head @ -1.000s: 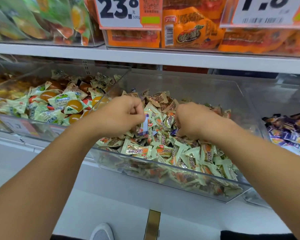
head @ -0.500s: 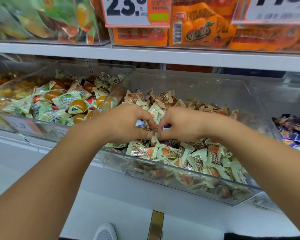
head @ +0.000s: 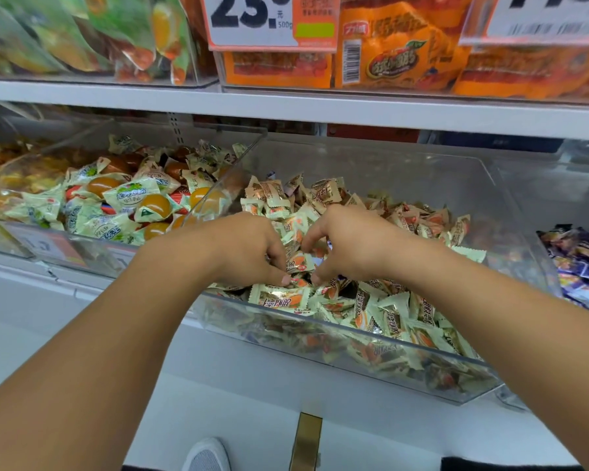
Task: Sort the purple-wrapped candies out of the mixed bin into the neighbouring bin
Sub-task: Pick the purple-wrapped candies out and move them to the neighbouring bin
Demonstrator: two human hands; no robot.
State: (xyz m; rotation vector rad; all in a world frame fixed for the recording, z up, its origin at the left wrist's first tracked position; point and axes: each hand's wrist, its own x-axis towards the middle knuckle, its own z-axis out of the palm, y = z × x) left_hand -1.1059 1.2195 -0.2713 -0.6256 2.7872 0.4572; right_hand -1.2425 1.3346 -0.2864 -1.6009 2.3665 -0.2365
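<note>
At the far left sits a clear plastic bin of green-and-white packets with amber jellies showing through [head: 123, 202], which has no part in this. Next to it the person's left hand [head: 249, 249] is down in the big clear acrylic mixed bin [head: 354, 362], fingers curled into the heap of cream-and-orange foil-wrapped candies [head: 279, 297]; whether it is holding anything I cannot tell, since the fingertips are buried among the wrappers. Just beside it, almost thumb to thumb, the right hand [head: 351, 243] is hooked the same way, fingers curled down into the pile, and again its hold is hidden. Between the two hands a small sliver of bluish-purple wrapper [head: 320, 261] peeks out (I would guess that is the piece being dug for). Well to the right, in the neighbouring clear bin [head: 555, 290], lie the purple-wrapped candies [head: 578, 263] in a loose heap. These sweets look light and small, the film slick and crinkly, so a piece should slip free easily yet also slide out of a loose pinch; the twisted or crimped end of the wrapper seems the surest place to nip it, since the body may squirm under other pieces.
</note>
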